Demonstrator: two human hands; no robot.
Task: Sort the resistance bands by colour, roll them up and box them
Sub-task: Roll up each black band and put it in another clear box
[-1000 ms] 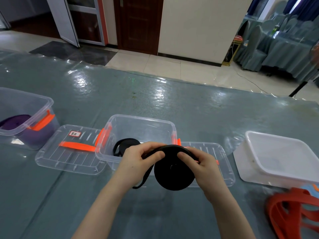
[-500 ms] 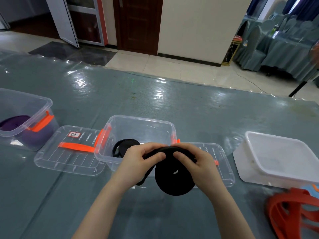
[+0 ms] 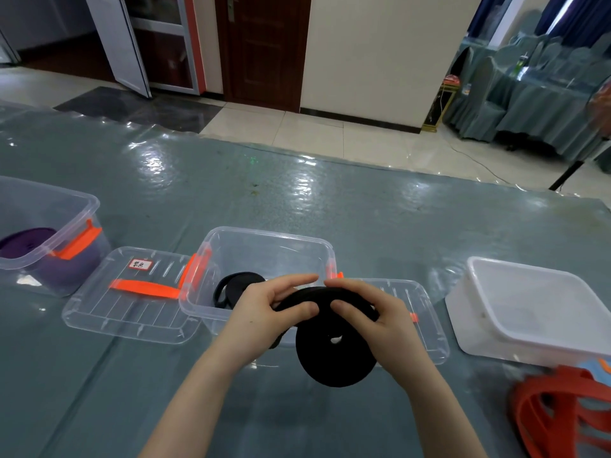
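Black band is sitting as a nearly finished roll, standing on edge in the air just in front of the middle clear box, where another black roll is already lying. The left hand is pinching the top of the roll between thumb and fingers, and the right hand is closing over the other side of its top, so the bulk of the roll is hanging below both grips. A short loose tail is trailing under the left hand; holding the roll upright probably keeps the turns from slipping while that end is being wound in. Red bands are waiting unrolled at the near right, beside the white box
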